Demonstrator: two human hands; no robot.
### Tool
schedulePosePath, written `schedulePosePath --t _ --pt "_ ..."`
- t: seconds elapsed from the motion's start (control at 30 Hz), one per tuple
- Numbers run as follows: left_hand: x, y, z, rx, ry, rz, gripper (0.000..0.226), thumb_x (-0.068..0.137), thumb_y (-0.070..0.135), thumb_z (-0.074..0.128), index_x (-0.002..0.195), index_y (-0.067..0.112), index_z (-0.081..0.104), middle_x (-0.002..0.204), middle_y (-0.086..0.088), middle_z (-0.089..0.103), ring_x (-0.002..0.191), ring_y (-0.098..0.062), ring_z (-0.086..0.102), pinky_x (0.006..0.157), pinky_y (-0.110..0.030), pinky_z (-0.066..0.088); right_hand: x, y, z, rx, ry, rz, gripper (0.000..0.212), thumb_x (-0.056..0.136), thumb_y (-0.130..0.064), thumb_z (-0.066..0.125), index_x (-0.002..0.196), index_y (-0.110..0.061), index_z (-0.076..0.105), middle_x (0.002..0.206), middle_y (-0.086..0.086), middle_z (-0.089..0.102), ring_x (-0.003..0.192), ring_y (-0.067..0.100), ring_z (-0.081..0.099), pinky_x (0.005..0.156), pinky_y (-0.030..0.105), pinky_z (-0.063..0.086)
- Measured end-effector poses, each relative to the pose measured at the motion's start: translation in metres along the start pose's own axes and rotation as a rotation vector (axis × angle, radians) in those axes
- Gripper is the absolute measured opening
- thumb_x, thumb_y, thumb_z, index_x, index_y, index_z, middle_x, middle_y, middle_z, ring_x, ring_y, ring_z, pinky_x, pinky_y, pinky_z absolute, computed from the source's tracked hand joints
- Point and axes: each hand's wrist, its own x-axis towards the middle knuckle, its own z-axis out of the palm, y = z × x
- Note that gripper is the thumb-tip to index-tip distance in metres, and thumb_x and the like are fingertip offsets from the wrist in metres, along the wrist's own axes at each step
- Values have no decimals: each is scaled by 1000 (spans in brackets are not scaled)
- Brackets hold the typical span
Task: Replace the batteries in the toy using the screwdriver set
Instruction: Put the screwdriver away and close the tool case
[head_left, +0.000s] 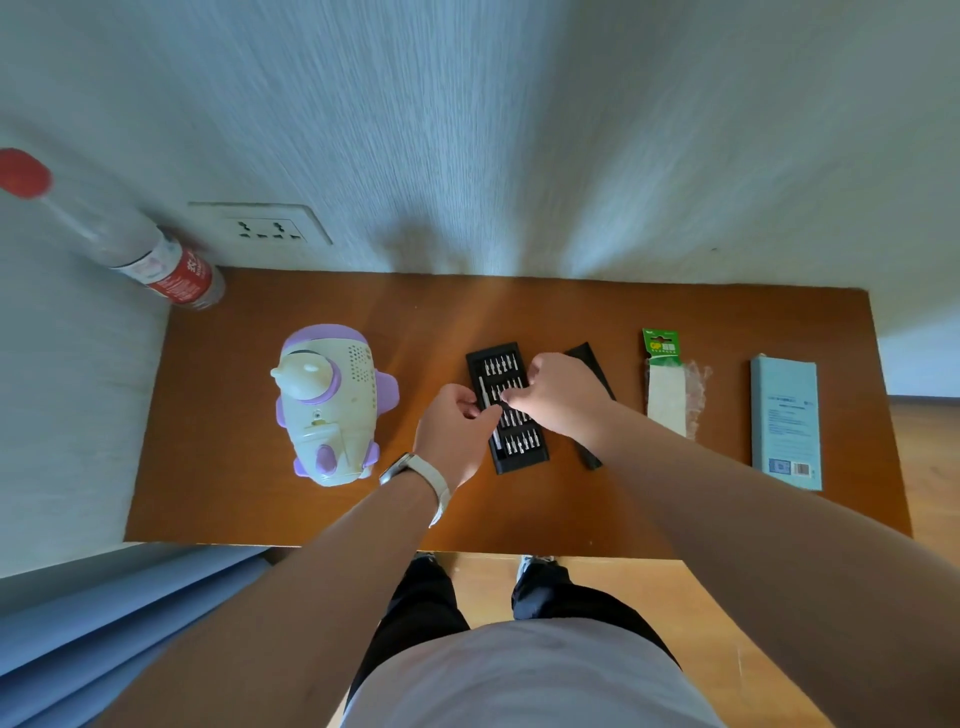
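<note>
Glossy wooden table (571, 514), plastic toy (332, 415)

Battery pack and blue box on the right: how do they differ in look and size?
The battery pack has a green header over white backing; the blue box is pale blue with small print. The battery pack's clear plastic looks crumpled; the blue box has straight edges. The blue box is larger than the battery pack. Both lie flat on the table.
</note>
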Motion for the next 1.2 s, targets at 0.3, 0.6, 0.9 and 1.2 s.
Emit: schedulePosePath --t 0.3,0.6,0.9,1.2 --pt "-36 18 -24 -343 -101 10 20 94 15 71 111 22 63 102 0 74 87 -9 73 64 -17 56 -45 0 -2 370 64 -45 27 82 -42 71 86 -24 51 80 -7 62 69 8 61 57 25 49" --pt "-62 46 -49 -469 -156 65 16 96 9 66 111 15 67 98 -2 79 91 -20 77 68 -26 61 -78 19 -25 482 119 -163 12 88 -51 58 92 -40 57 87 -14 65 79 5 64 67 23 53" --pt "-73 60 -66 -590 -133 69 18 96 5 63 114 9 67 101 -9 79 95 -26 77 70 -35 63 -59 62 -13 -15 215 5 63 91 -45 64 143 -20 40 139 3 47 124 23 51 98 39 52" --pt "-80 59 -78 -593 -90 81 16 97 6 63 111 12 66 100 -4 79 96 -23 77 69 -32 62 -51 58 0 -147 227 132 82 84 -47 71 146 -14 30 134 8 48 124 29 51 91 43 54"
